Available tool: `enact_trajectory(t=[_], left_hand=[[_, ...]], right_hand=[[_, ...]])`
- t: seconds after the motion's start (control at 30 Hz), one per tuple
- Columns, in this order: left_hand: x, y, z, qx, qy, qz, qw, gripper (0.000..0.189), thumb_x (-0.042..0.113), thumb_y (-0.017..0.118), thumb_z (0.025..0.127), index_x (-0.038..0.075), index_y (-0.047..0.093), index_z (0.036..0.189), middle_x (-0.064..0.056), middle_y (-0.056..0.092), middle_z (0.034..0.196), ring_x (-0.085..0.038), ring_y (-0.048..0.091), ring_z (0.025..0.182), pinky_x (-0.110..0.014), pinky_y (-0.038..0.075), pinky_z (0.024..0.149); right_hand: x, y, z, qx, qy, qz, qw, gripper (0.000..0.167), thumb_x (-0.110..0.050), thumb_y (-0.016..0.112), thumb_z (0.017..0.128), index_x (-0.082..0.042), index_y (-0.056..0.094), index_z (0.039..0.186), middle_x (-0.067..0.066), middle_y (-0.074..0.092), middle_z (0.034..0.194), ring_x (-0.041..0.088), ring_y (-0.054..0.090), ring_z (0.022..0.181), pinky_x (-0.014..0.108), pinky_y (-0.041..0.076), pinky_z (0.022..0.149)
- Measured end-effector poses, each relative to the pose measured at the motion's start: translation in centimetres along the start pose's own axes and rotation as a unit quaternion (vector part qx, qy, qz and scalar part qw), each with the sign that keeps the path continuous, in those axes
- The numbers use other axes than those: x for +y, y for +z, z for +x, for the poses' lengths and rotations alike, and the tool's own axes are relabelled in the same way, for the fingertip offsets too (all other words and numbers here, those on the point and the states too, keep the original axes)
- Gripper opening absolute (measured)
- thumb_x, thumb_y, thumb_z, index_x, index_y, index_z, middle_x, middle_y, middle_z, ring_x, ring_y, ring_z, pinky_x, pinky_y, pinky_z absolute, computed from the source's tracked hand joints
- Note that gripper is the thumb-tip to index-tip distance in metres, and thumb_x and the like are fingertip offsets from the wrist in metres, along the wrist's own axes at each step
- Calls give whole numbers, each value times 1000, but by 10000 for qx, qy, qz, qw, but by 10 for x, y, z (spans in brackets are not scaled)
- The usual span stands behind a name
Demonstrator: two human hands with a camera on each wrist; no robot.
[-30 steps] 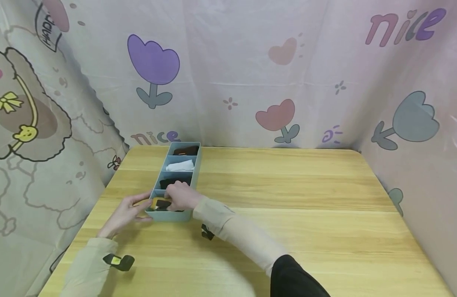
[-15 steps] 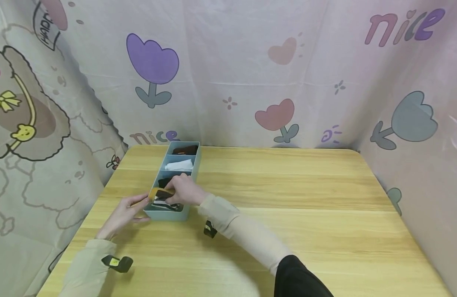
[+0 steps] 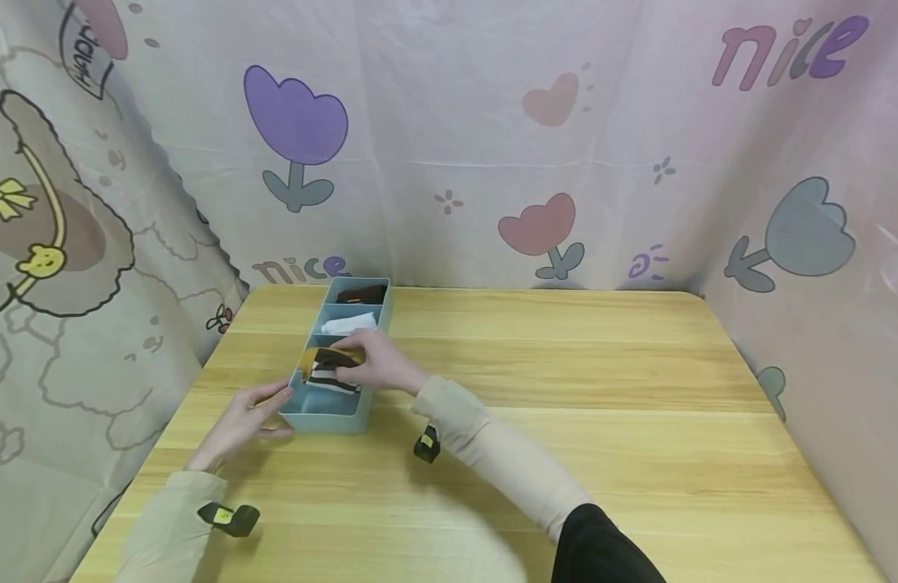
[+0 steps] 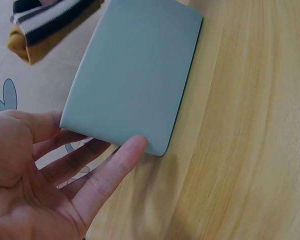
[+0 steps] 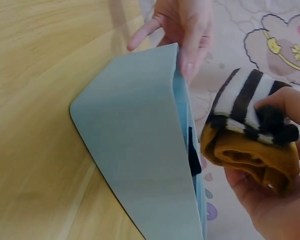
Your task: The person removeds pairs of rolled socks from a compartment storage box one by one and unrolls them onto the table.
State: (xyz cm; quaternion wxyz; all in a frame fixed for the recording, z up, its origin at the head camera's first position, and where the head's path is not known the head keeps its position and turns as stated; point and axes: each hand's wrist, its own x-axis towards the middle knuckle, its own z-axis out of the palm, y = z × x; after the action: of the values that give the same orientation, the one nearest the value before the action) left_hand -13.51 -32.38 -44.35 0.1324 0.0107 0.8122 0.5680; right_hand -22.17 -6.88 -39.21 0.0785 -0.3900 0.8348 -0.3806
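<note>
A rolled pair of socks (image 5: 247, 117), striped black and white with mustard yellow, is pinched between the thumb and fingers of my right hand (image 3: 376, 362). In the head view the socks hang over the front part of a blue-grey divided box (image 3: 325, 423). The floor of the nearest compartment shows below them. My left hand (image 4: 55, 175) touches the box's near left corner with fairly straight fingers, one of them against the end wall. Part of that hand is hidden behind the box in the left wrist view.
The box's farther compartments hold a dark brown folded item (image 3: 362, 295) and a white folded item (image 3: 349, 324). A black item (image 5: 193, 152) shows inside the box in the right wrist view. Wooden tabletop (image 3: 565, 421) extends to the right. A printed curtain (image 3: 434, 121) stands behind.
My right hand has lifted the socks out of the nearest compartment and moved them up and away from me. The left hand has stayed at the corner of the box.
</note>
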Motion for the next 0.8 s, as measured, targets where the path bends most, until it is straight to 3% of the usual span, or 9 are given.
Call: enact_trajectory(t=[0.17, 0.37, 0.53, 0.63, 0.7, 0.73, 0.8], left_hand=[[0, 1, 0, 112, -67, 125, 9998, 61, 27, 46, 108, -12, 29, 152, -39, 26, 156, -15, 72, 98, -38, 62, 82], [1, 3, -2, 432, -68, 270, 9987, 56, 22, 45, 109, -15, 33, 149, -40, 29, 154, -12, 73, 94, -37, 63, 80], [2, 7, -1, 543, -85, 314, 9980, 55, 22, 46, 108, -14, 34, 149, -39, 31, 154, -6, 71, 90, -35, 63, 78], [3, 9, -1, 646, 1, 481, 9968, 54, 22, 47, 108, -14, 37, 148, -40, 35, 151, -11, 72, 90, -36, 63, 77], [5, 10, -2, 943, 151, 1020, 9902, 53, 24, 48, 107, -13, 42, 145, -39, 42, 147, -21, 74, 91, -32, 63, 74], [8, 13, -3, 1237, 258, 1405, 9820, 51, 24, 49, 107, -10, 47, 144, -37, 48, 144, -28, 74, 92, -33, 63, 71], [16, 20, -7, 1985, 464, 2168, 9547, 46, 26, 52, 104, -4, 56, 139, -35, 58, 135, -38, 73, 89, -32, 57, 59]], right_hand=[[7, -9, -11, 221, -160, 435, 9987, 36, -11, 71, 87, -5, 72, 122, 11, 70, 111, 15, 56, 100, 18, 41, 88], [23, -19, -35, 584, -277, 636, 9959, 34, -10, 72, 84, -4, 73, 118, 13, 69, 108, 18, 56, 99, 21, 42, 87], [51, -23, -63, 1024, -455, 607, 9918, 35, -7, 73, 80, 0, 73, 115, 16, 69, 104, 21, 59, 96, 22, 45, 86], [73, -26, -84, 1277, -179, 616, 9897, 36, -5, 73, 80, 1, 71, 116, 19, 70, 110, 27, 63, 100, 28, 49, 90], [86, -28, -98, 1405, 185, 662, 9877, 37, -4, 74, 80, 1, 71, 116, 19, 71, 114, 29, 64, 103, 32, 51, 91], [92, -29, -104, 1447, 390, 663, 9865, 37, -4, 74, 80, 1, 71, 117, 19, 70, 116, 29, 64, 105, 33, 51, 92], [102, -32, -114, 1513, 730, 717, 9832, 38, -3, 75, 80, 0, 71, 117, 18, 70, 119, 30, 64, 108, 37, 52, 95]])
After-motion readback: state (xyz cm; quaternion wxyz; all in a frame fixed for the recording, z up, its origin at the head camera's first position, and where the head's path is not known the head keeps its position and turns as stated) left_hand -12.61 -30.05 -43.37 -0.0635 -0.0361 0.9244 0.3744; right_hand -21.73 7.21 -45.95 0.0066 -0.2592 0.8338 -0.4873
